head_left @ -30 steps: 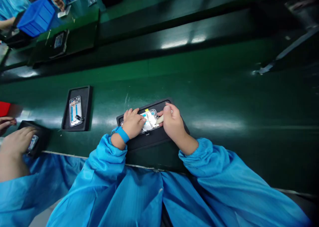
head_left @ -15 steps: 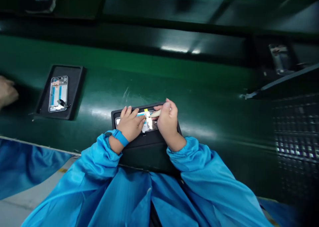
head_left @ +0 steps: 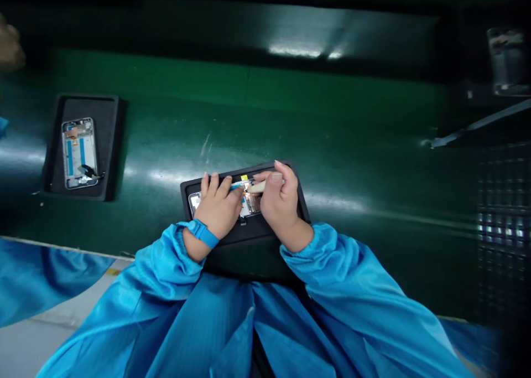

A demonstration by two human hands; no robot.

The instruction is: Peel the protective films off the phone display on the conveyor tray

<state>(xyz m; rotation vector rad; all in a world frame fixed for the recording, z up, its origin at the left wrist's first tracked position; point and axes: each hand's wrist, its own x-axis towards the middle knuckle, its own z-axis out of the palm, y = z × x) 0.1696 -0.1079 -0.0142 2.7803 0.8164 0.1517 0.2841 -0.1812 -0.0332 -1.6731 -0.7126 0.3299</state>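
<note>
My left hand lies across the lower left of an opened smartphone frame, its fingers pressing on the frame and a blue wrist strap around the wrist. The phone lies in a black tray, and my hands hide much of it. My right hand pinches a pale stick tool, whose tip is on the phone's inner parts near a small yellow label. A thin blue strip shows beside my left fingers.
A second phone frame lies in a black tray on the green conveyor belt to my left. A third phone sits at the upper right. Another person's hand shows at the top left, and my blue sleeves fill the bottom.
The view has swung, so the belt and the left tray sit further left and the far surroundings have shifted. My hands stay on the phone, and the co-worker's hand is now higher in the frame.
</note>
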